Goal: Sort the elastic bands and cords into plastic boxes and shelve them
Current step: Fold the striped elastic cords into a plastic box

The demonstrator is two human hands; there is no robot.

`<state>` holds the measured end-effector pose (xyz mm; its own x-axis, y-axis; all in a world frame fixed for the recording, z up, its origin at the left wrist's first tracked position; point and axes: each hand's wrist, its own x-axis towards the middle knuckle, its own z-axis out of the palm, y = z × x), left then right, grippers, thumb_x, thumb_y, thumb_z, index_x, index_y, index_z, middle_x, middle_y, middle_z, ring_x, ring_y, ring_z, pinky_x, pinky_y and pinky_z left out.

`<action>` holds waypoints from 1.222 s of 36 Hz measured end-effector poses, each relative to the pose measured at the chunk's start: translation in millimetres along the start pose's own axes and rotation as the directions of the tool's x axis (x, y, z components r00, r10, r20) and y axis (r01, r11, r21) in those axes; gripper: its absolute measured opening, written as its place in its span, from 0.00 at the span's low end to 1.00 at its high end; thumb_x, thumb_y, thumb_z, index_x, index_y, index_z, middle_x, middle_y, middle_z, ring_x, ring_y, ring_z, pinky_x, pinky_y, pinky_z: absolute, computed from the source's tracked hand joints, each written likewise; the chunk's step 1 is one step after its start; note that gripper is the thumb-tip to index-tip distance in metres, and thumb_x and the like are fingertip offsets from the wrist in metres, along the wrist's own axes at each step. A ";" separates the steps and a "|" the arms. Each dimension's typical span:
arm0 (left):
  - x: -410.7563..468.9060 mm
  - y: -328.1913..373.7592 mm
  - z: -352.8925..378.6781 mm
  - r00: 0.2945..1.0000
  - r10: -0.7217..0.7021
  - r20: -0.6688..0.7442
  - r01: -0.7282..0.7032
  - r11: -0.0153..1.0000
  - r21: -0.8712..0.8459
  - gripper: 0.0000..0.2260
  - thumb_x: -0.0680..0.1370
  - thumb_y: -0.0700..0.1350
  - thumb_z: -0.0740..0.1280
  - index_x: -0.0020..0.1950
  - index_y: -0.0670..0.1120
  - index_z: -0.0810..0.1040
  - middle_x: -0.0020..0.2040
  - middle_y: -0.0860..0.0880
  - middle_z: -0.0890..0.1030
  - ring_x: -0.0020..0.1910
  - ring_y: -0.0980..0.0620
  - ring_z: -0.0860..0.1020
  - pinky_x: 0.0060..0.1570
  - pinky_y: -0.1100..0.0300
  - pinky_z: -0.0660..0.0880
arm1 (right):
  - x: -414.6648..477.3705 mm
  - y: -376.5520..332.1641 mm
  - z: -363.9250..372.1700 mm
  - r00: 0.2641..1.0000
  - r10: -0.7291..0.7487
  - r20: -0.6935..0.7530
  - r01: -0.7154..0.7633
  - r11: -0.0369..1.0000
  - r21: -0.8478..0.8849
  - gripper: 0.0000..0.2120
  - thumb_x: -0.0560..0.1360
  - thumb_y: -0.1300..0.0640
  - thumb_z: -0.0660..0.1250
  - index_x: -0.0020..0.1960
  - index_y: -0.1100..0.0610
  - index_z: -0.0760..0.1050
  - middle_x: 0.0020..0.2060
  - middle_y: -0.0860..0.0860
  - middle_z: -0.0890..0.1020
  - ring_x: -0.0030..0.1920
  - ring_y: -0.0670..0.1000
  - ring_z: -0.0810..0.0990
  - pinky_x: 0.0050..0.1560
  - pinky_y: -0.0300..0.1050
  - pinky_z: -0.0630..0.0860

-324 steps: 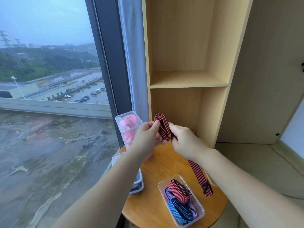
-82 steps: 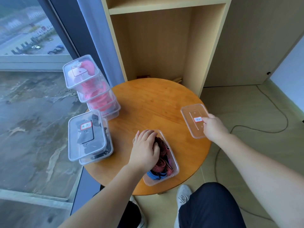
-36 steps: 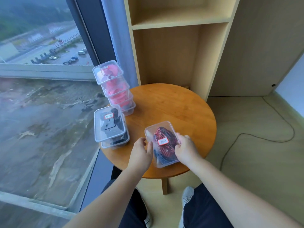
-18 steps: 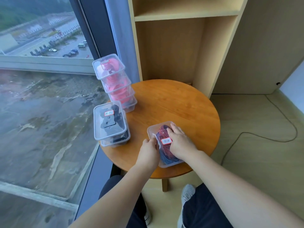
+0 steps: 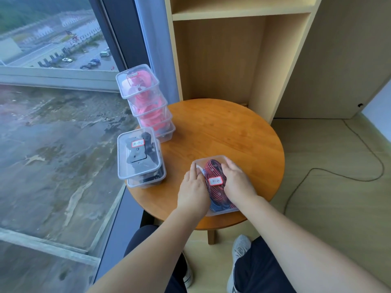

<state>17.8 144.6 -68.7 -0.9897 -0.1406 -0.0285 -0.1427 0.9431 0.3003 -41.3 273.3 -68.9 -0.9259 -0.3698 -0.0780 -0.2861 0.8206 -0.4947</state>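
Nearby: blk-band box (image 5: 138, 153), pink stack (image 5: 146, 103).

Clear lidded box (image 5: 213, 166), labelled, holding red-and-black striped bands (image 5: 219, 197), flat near the table (image 5: 232, 134) front edge; black-cord boxes (image 5: 140, 161) and stacked pink-band boxes (image 5: 148, 106) at left.

Item 1. White sticker with a red border (image 5: 215, 181), on the clear lid of the box of striped bands (image 5: 219, 206). It carries two handwritten dark characters, too blurred to read for sure.

Item 2. Second red-bordered white sticker (image 5: 138, 143), on the lid of the upper box of black pieces (image 5: 139, 163). It has two handwritten characters in the same style, too small to make out.

Item 3. Faint red-edged sticker (image 5: 132, 75), on the lid of the topmost box of pink bands (image 5: 139, 89). Its writing cannot be read.
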 end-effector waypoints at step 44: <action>23.3 6.5 15.9 0.995 0.078 0.064 -0.080 0.997 0.021 0.26 0.84 0.47 0.45 0.78 0.34 0.47 0.79 0.36 0.48 0.79 0.41 0.41 0.76 0.53 0.35 | 18.3 23.7 -10.6 0.997 0.021 0.073 -0.038 0.970 0.242 0.26 0.80 0.70 0.52 0.78 0.60 0.58 0.77 0.52 0.59 0.74 0.52 0.63 0.72 0.40 0.63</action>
<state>-6.5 152.3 -82.6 -0.9967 -0.0469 -0.0662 -0.0638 0.9573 0.2818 -67.7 290.7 -72.9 -0.9113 -0.3829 -0.1512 -0.1822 0.7045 -0.6860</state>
